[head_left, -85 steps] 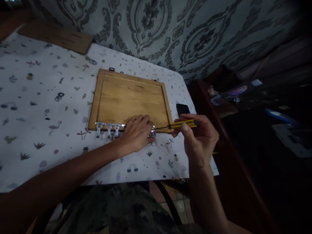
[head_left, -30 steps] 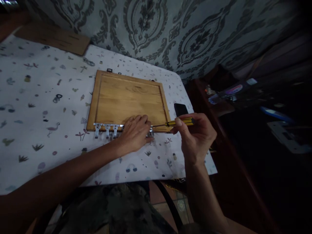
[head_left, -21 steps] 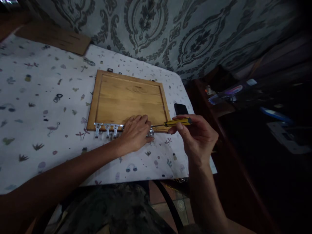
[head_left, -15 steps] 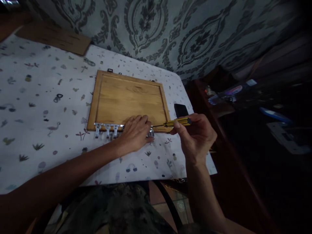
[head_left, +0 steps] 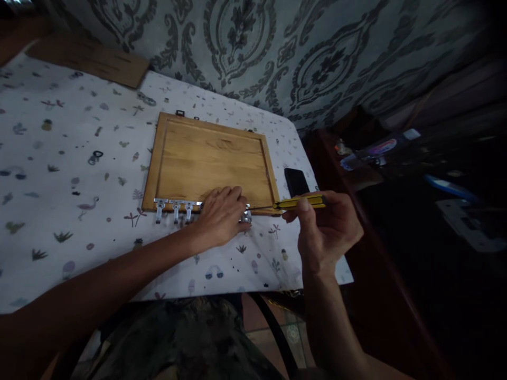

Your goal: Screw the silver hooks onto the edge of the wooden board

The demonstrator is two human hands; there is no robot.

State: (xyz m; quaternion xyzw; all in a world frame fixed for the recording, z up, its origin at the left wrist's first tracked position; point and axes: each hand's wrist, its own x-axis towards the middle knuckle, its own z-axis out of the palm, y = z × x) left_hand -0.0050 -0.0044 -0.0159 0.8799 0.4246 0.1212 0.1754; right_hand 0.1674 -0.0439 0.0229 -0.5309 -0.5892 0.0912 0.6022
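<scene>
A wooden panel with a raised frame lies flat on the table. Along its near edge sits a row of silver metal hooks. My left hand is closed over that edge, fingers bent together around a metal hook that shows partly beside the fingertips; the rest is hidden beneath. My right hand grips a yellow and black screwdriver by its handle, thumb along it. The shaft points left toward the hook beside my left fingers, and its tip is too small to make out.
A black flat object lies right of the panel on the patterned white tablecloth. Brown cardboard is at the back left. Beyond the table's right edge are a plastic bottle and a blue-handled item.
My right hand and the screwdriver have shifted slightly right, and the handle appears turned in the fingers. My left hand stays on the panel's near edge.
</scene>
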